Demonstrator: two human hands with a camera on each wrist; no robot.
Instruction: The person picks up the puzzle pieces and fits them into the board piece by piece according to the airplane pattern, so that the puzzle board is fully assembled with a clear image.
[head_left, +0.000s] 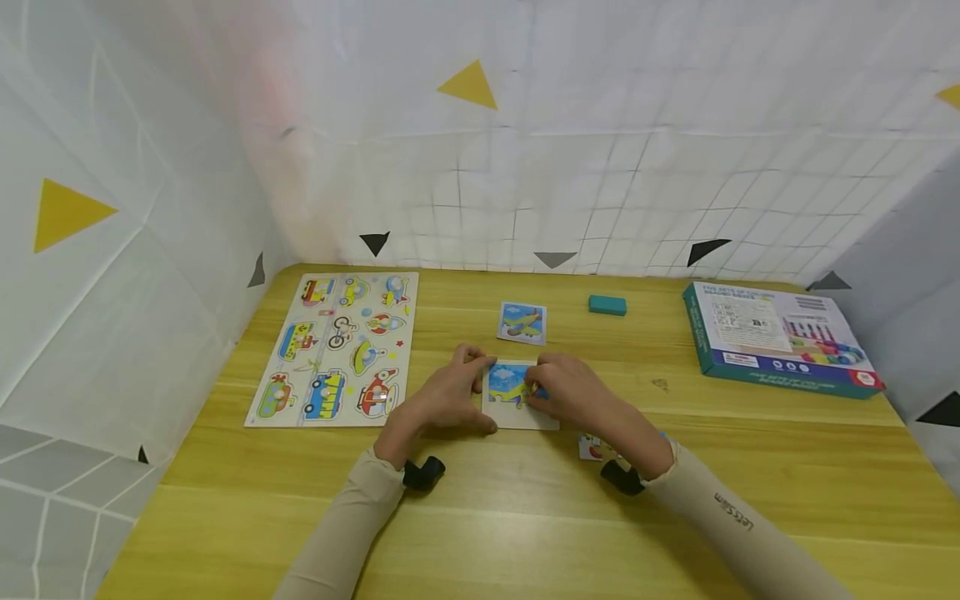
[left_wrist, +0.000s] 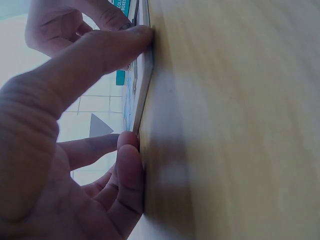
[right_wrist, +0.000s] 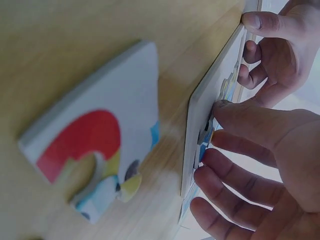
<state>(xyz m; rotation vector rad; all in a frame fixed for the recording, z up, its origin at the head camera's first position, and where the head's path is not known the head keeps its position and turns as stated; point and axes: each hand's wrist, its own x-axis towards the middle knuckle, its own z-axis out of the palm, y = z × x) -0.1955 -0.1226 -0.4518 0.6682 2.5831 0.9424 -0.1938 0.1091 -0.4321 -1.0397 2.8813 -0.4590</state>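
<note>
A small white puzzle board, partly filled with blue-and-yellow jigsaw pieces, lies flat on the table. My left hand holds its left side, the thumb at the near edge and fingers at the far edge; the left wrist view shows the board's edge between them. Above the board's right half, my right hand pinches a jigsaw piece between thumb and index finger, mostly hidden by the fingers. Under the right wrist lie loose pieces; one with a red patch shows close up in the right wrist view.
Behind the board lies a square airplane picture. A teal block sits farther back. To the left is a large vehicle puzzle board; to the right, a flat colourful box. White sheeting hangs around the table.
</note>
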